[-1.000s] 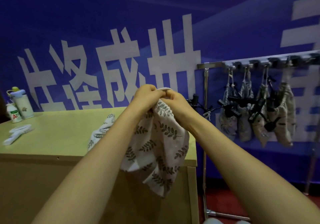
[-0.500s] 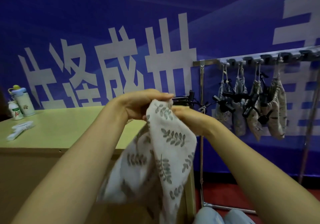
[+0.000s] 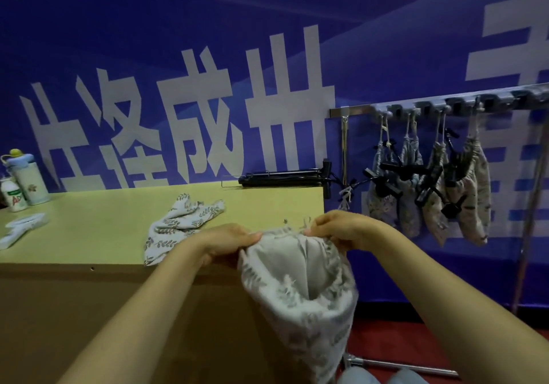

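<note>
The left hand (image 3: 225, 242) and right hand (image 3: 341, 230) are now sitting lower in the frame and wider apart than half a second ago. Each is pinching one side of the open mouth of the white leaf-printed fabric pouch (image 3: 297, 300). The pouch is hanging at lower centre, before the front edge of the pale yellow table (image 3: 89, 229). A second crumpled leaf-printed cloth (image 3: 181, 223) is lying on the tabletop, centre left.

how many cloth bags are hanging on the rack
4, in a row under the rail: leftmost bag, second bag, third bag, rightmost bag. The rail runs out of frame on the right, so more may be hidden.
</note>
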Demonstrator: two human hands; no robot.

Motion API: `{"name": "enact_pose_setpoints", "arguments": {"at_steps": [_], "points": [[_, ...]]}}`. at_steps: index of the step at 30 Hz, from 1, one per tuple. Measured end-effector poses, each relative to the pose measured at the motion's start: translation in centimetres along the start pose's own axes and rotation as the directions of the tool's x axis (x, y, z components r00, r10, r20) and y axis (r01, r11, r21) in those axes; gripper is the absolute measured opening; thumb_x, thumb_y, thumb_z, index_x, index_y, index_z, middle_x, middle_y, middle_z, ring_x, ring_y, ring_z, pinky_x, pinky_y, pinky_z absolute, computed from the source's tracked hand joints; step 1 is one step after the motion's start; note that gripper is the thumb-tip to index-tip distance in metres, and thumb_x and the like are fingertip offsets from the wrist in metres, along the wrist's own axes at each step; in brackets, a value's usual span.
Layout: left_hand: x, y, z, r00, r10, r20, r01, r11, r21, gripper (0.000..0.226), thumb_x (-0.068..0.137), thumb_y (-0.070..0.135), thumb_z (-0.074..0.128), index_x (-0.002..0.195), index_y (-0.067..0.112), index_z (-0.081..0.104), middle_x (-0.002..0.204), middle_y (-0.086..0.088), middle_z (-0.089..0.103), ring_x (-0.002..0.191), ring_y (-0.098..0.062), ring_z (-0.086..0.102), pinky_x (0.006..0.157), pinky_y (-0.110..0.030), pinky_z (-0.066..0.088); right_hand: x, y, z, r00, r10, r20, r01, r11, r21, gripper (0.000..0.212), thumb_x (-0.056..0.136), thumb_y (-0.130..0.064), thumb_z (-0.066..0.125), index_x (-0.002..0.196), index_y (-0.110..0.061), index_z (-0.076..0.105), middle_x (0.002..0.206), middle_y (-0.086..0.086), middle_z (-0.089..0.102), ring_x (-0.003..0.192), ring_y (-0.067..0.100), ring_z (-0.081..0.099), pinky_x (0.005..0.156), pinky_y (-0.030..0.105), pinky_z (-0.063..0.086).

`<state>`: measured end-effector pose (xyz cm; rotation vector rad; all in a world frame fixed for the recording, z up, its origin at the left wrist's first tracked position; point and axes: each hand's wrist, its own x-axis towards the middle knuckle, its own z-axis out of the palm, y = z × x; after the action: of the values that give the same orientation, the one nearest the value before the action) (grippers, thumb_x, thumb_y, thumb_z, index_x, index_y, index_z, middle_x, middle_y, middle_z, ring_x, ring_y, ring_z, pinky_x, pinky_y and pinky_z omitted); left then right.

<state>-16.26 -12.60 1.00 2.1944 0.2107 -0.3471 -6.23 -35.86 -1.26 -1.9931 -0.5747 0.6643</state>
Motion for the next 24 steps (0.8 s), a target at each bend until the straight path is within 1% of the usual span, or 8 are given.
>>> {"name": "enact_pose_setpoints", "arguments": {"at_steps": [3, 6, 10, 12, 14, 18, 21, 24], "points": [[1.0, -2.1, 0.2, 0.997, -0.021, 0.079, 0.027, 0.997, -0.073, 0.039, 0.09, 0.04, 0.054, 0.102, 0.005, 0.067, 0.107, -0.016, 0.07, 0.096, -0.028, 0.066, 0.09, -0.037, 0.052, 0.1, 0.1, -0.1, 0.992, 0.057, 0.114, -0.044, 0.992, -0.115, 0.026, 0.094, -0.032, 0.058, 0.072, -0.018, 0.055, 0.06, -0.004, 0.046, 0.05, 0.008, 0.042, 0.052, 0.022, 0.039], [2.0, -3.0, 0.6, 0.999, -0.024, 0.039, 0.03, 0.987, -0.16, 0.039, 0.093, 0.038, 0.051, 0.104, 0.004, 0.068, 0.105, -0.016, 0.071, 0.101, -0.032, 0.066, 0.091, -0.04, 0.052, 1.1, -0.3, 0.4, 0.998, 0.06, 0.015, -0.057, 0.983, -0.177, 0.019, 0.093, -0.031, 0.059, 0.083, -0.015, 0.062, 0.072, -0.002, 0.06, 0.063, 0.01, 0.058, 0.061, 0.023, 0.051], [3.6, -2.8, 1.3, 0.991, 0.048, -0.124, -0.063, 0.991, -0.118, 0.038, 0.097, 0.035, 0.044, 0.096, 0.008, 0.07, 0.092, -0.011, 0.074, 0.084, -0.023, 0.07, 0.078, -0.033, 0.055, 3.6, -1.3, 1.4, 0.991, -0.006, -0.134, -0.04, 0.941, -0.337, 0.011, 0.088, -0.021, 0.065, 0.081, -0.013, 0.062, 0.073, 0.001, 0.063, 0.063, 0.012, 0.059, 0.056, 0.021, 0.05], [4.1, -2.7, 1.3, 0.986, 0.06, -0.153, -0.071, 0.995, -0.066, 0.039, 0.097, 0.035, 0.043, 0.091, 0.007, 0.07, 0.084, -0.008, 0.073, 0.072, -0.016, 0.068, 0.066, -0.026, 0.052, 4.5, -1.6, 2.2, 0.985, -0.037, -0.171, -0.04, 0.905, -0.423, 0.008, 0.086, -0.018, 0.066, 0.089, -0.012, 0.062, 0.078, 0.0, 0.063, 0.066, 0.012, 0.06, 0.054, 0.019, 0.048], [4.6, -2.7, 1.3, 0.982, 0.079, -0.173, -0.085, 0.996, -0.026, 0.039, 0.097, 0.034, 0.044, 0.082, 0.009, 0.069, 0.077, -0.004, 0.071, 0.067, -0.012, 0.064, 0.06, -0.023, 0.047, 5.4, -1.3, 3.0, 0.974, -0.079, -0.212, -0.031, 0.881, -0.472, 0.018, 0.086, -0.022, 0.065, 0.1, -0.012, 0.061, 0.089, 0.001, 0.063, 0.075, 0.014, 0.059, 0.056, 0.02, 0.046], [5.8, -3.0, 1.0, 0.985, 0.036, -0.17, -0.041, 0.999, -0.026, 0.039, 0.095, 0.034, 0.049, 0.081, 0.004, 0.07, 0.077, -0.009, 0.071, 0.068, -0.018, 0.065, 0.063, -0.024, 0.049, 6.4, -0.2, 4.0, 0.925, -0.215, -0.314, 0.035, 0.871, -0.49, 0.024, 0.089, -0.03, 0.059, 0.11, -0.019, 0.058, 0.109, 0.0, 0.06, 0.09, 0.016, 0.055, 0.071, 0.027, 0.045], [6.5, -3.2, 0.7, 0.982, -0.003, -0.186, -0.003, 0.999, -0.036, 0.042, 0.092, 0.034, 0.055, 0.091, -0.006, 0.069, 0.092, -0.021, 0.071, 0.082, -0.028, 0.066, 0.077, -0.034, 0.051, 6.9, 0.0, 4.2, 0.919, -0.245, -0.31, 0.111, 0.913, -0.392, 0.021, 0.089, -0.021, 0.05, 0.106, -0.021, 0.062, 0.097, -0.003, 0.06, 0.081, 0.013, 0.058, 0.072, 0.031, 0.051], [7.0, -3.2, 0.7, 0.984, -0.025, -0.174, 0.019, 0.999, -0.035, 0.038, 0.091, 0.032, 0.057, 0.085, -0.003, 0.068, 0.089, -0.021, 0.071, 0.078, -0.027, 0.064, 0.074, -0.033, 0.048, 7.3, 0.0, 4.3, 0.906, -0.273, -0.325, 0.129, 0.906, -0.402, 0.019, 0.091, -0.024, 0.05, 0.1, -0.024, 0.066, 0.092, -0.002, 0.062, 0.081, 0.016, 0.062, 0.076, 0.035, 0.053]]}}
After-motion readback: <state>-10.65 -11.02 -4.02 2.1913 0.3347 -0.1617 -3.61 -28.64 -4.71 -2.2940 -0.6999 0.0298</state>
